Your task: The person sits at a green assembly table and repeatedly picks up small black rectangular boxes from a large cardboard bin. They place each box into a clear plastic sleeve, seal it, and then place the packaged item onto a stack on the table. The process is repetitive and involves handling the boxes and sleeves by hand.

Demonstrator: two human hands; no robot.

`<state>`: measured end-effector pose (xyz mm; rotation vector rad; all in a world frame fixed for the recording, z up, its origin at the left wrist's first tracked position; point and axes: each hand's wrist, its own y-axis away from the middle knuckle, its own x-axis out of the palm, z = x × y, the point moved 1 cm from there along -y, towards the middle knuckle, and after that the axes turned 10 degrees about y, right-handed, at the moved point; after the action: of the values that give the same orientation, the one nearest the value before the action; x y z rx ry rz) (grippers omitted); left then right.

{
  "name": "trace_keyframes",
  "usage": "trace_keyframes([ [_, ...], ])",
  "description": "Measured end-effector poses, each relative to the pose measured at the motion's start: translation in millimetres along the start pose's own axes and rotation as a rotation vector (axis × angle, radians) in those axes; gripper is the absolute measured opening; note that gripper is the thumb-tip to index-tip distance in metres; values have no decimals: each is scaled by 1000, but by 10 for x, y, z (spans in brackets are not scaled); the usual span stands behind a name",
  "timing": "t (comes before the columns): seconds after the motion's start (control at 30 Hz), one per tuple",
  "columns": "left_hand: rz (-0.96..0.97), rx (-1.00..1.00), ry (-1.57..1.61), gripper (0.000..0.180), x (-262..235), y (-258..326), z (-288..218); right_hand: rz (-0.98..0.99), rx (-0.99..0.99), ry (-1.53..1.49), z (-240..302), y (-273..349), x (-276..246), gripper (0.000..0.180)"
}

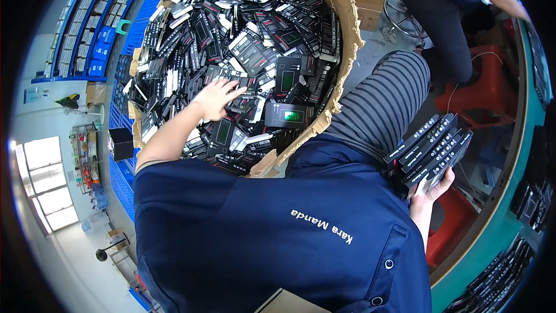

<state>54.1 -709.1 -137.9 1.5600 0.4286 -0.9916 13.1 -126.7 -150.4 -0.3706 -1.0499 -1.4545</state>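
While the left hand [215, 97] is spreading flat and loose over the heap of small black retail boxes [243, 46] in the big cardboard bin [341, 29], the right hand [431, 188] is gripping a fanned stack of boxes [431, 150] that could slide apart if it tilts.

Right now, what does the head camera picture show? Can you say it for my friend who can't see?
A person's left hand reaches into a big cardboard bin heaped with small black boxes, while the right hand holds a stack of the same flat boxes at their side. Another person sits on a stool nearby.
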Motion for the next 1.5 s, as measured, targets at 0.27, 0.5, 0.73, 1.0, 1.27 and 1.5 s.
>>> trace_keyframes([
  [0.27,-123,-130,-87,121,557,-313,-410,-22,27,-48,12,17,-111,61],
  [0.5,-329,-145,59,112,484,-498,-219,-30,106,-24,61,8,-89,59],
  [0.73,-427,-85,357,96,80,-674,116,-17,93,-47,56,5,-37,53],
  [1.0,-471,-628,166,120,-1,-752,5,-6,86,-72,63,28,22,53],
  [1.27,-902,-425,220,104,-700,-794,144,-61,-39,92,130,121,87,71],
  [1.5,-1677,431,1111,65,-2675,-1063,-919,323,-163,-46,319,114,-98,79],
])
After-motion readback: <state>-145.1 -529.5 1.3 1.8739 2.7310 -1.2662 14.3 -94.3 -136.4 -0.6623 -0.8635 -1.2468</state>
